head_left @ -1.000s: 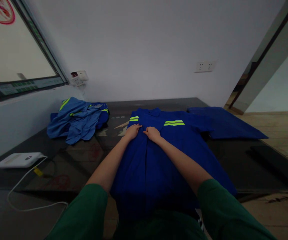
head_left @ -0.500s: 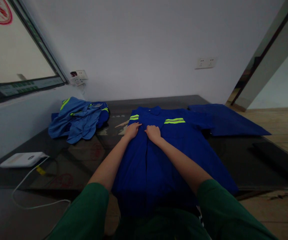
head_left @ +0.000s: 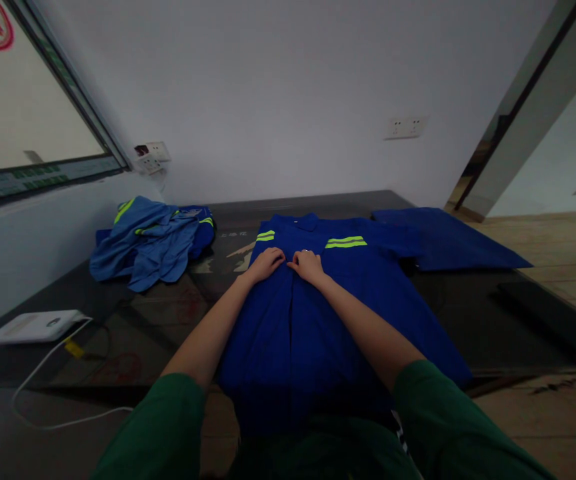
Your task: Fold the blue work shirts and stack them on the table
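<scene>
A blue work shirt (head_left: 348,300) with yellow-green reflective stripes lies front up across the dark table, its collar at the far end and its hem hanging over the near edge. On the front placket, below the collar, my left hand (head_left: 268,262) pinches the cloth at one edge. My right hand (head_left: 307,265) is just to the right, its fingers closed on the other edge of the opening. The two hands' fingertips are nearly touching. Below them the front edges run down with a dark narrow gap between.
Crumpled blue clothes (head_left: 153,243) are heaped at the table's left back. A white device (head_left: 35,327) with a cable sits at the left edge. Folded blue cloth (head_left: 448,237) lies at the right, near a flat black object (head_left: 553,320). A wall stands behind the table (head_left: 168,327).
Both hands have slid slightly down the placket and my left fingers have curled in toward the right hand. The whole view has shifted a little.
</scene>
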### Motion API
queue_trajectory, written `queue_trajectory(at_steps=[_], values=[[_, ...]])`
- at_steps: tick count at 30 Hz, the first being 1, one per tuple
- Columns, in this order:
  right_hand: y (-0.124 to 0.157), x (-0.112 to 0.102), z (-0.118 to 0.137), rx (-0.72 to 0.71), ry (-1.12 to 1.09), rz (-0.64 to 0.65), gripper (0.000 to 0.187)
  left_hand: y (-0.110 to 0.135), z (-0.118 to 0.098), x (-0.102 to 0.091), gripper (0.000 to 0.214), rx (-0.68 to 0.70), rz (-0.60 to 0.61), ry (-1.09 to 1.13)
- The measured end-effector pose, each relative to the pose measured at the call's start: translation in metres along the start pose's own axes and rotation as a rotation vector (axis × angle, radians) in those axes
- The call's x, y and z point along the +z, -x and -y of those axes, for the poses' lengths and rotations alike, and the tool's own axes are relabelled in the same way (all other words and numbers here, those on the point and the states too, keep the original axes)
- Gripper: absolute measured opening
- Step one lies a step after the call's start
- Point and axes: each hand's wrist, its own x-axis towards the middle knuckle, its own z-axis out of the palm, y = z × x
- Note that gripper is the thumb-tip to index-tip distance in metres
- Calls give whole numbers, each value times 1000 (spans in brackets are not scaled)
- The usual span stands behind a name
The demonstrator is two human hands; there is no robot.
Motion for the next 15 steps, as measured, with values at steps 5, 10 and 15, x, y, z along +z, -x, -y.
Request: queue_trajectory(at_steps=[5,10,15], values=[[-4,-3,-3,12,-38,46,21,-10,7,0,22,39,36,-37],[-4,1,-3,42,-67,5,18,-10,9,2,17,-4,27,-78],[-3,1,-4,33,-99,-7,14,-8,9,8,22,-193,-12,-108]])
